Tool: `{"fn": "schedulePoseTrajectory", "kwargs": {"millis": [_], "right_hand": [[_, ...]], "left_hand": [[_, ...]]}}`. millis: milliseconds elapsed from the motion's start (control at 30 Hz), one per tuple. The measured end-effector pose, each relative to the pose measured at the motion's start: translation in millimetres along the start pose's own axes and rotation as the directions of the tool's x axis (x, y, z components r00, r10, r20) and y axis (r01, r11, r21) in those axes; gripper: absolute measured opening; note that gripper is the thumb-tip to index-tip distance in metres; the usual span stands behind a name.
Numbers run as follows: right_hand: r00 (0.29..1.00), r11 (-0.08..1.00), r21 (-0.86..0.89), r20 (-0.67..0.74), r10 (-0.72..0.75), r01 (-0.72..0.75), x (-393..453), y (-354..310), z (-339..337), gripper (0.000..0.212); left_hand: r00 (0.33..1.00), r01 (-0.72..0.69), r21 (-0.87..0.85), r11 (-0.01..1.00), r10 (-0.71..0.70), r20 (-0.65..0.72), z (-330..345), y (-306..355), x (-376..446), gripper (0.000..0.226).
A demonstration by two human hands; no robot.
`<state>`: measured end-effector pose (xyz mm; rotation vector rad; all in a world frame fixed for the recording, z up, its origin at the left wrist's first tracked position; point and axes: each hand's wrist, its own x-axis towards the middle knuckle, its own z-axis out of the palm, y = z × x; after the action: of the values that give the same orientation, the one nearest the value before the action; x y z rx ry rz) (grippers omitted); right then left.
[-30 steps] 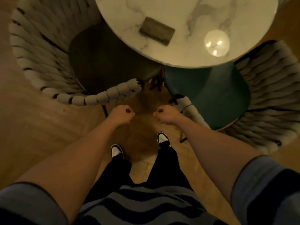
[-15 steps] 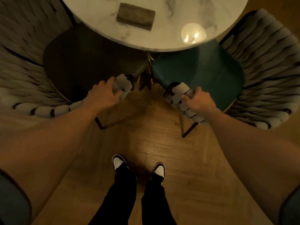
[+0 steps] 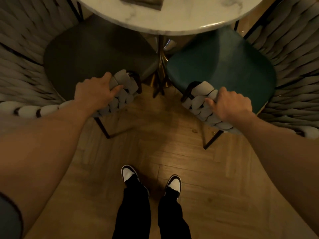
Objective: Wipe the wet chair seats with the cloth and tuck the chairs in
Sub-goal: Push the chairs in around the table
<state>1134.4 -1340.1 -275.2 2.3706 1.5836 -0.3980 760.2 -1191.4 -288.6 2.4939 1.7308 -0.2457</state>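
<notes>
Two woven-back chairs flank a round marble table (image 3: pixel 172 23). The left chair has a dark grey seat (image 3: pixel 96 50), the right chair a teal seat (image 3: pixel 222 59); both seats reach partly under the tabletop. My left hand (image 3: pixel 94 93) grips the woven end of the left chair's armrest (image 3: pixel 124 90), thumb on the outer side. My right hand (image 3: pixel 230 103) grips the woven end of the right chair's armrest (image 3: pixel 200 97). A folded brownish cloth (image 3: pixel 143 1) lies on the table at the top edge, cut off by the frame.
The table's brass pedestal (image 3: pixel 161 66) stands between the two seats. Thin dark chair legs (image 3: pixel 103 128) rest on the wooden plank floor (image 3: pixel 172 152). My two feet in black-and-white shoes (image 3: pixel 129 174) stand behind the chairs.
My hands went from fists in the air to gripping the two armrest ends. The table and chairs have shifted up the frame and look larger.
</notes>
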Motion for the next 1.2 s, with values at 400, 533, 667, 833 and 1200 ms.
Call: {"fn": "schedulePoseTrajectory", "kwargs": {"millis": [400, 533, 667, 833, 1200], "right_hand": [[0.999, 0.992, -0.127, -0.044, -0.028, 0.023, -27.4, 32.4, 16.4, 0.057], [0.999, 0.996, -0.084, -0.047, -0.012, 0.008, -6.4, 24.0, 6.6, 0.055], [0.999, 0.999, -0.036, -0.043, -0.015, 0.013, 7.8, 19.7, 1.7, 0.055], [0.999, 0.998, -0.064, -0.045, -0.009, 0.006, -4.4, 32.2, 9.3, 0.055], [0.998, 0.994, -0.105, -0.061, -0.023, 0.016, 2.5, 45.7, 9.8, 0.060]], "left_hand": [[0.995, 0.079, 0.010, 0.997, -0.080, 0.054, -3.6, -1.7, -37.8, 0.047], [0.997, 0.074, -0.019, 0.997, -0.074, 0.014, -8.7, 10.1, -17.3, 0.049], [0.997, 0.076, -0.003, 0.997, -0.076, -0.003, -11.5, 15.1, -1.3, 0.056], [0.996, 0.078, 0.000, 0.997, -0.078, 0.032, -6.3, 2.3, -18.4, 0.056], [0.983, 0.149, 0.062, 0.987, -0.154, 0.097, -5.1, -19.3, -32.4, 0.054]]}}
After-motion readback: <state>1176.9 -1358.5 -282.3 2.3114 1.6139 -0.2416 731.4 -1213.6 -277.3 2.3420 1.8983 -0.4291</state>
